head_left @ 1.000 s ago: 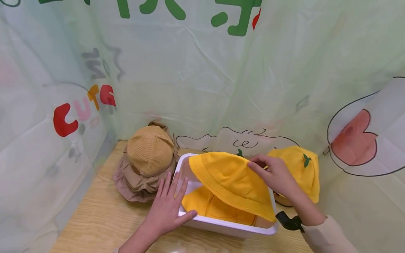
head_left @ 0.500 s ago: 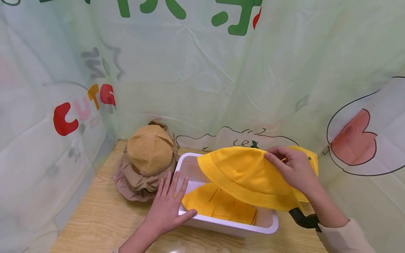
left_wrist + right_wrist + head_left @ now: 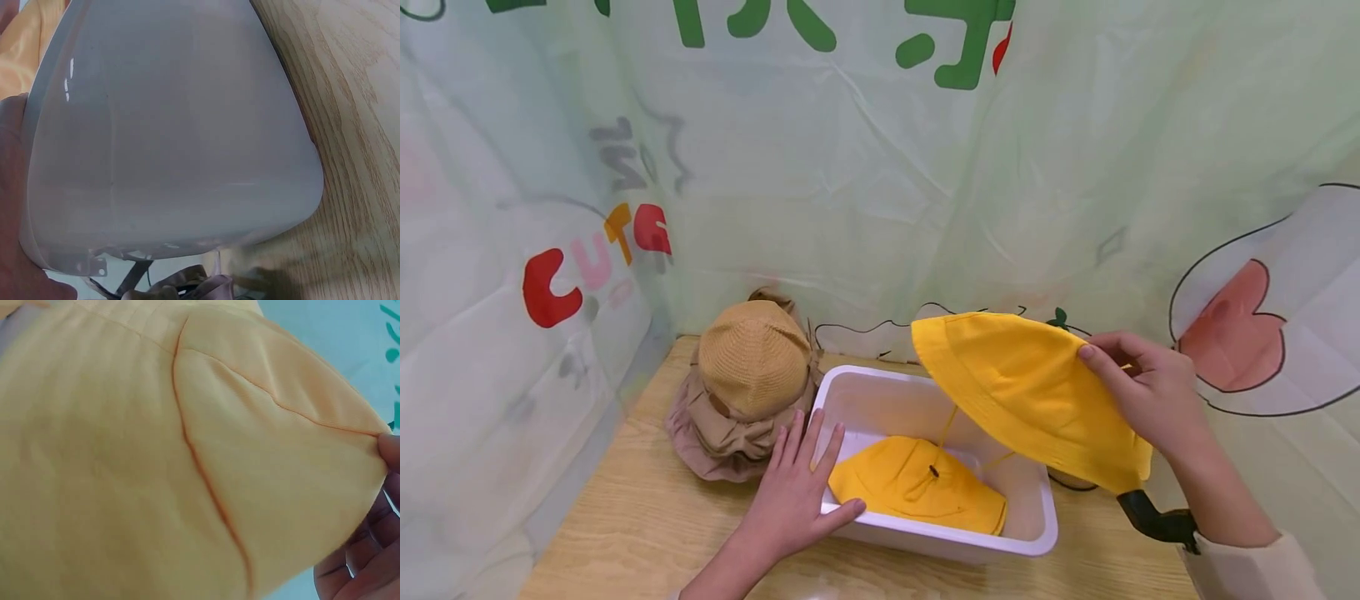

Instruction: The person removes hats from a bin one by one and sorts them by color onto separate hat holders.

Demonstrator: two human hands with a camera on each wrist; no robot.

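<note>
A yellow bucket hat hangs tilted above the right part of a white plastic bin. My right hand pinches it by the crown, near a small green sprout. In the right wrist view the hat's seamed cloth fills most of the picture, with fingers at its tip. Thin yellow cords dangle below the brim. Another yellow hat lies flat inside the bin, a dark bead over it. My left hand rests on the bin's left front rim, fingers spread.
Left of the bin, a woven straw hat sits on a crumpled brown hat. A wooden table carries everything. Printed curtains close off the back and sides. The lifted hat blocks the view behind it at the right.
The right hand has raised the yellow hat up and rightward out of the bin, uncovering more of the hat inside and the cords. The left hand has stayed on the rim.
</note>
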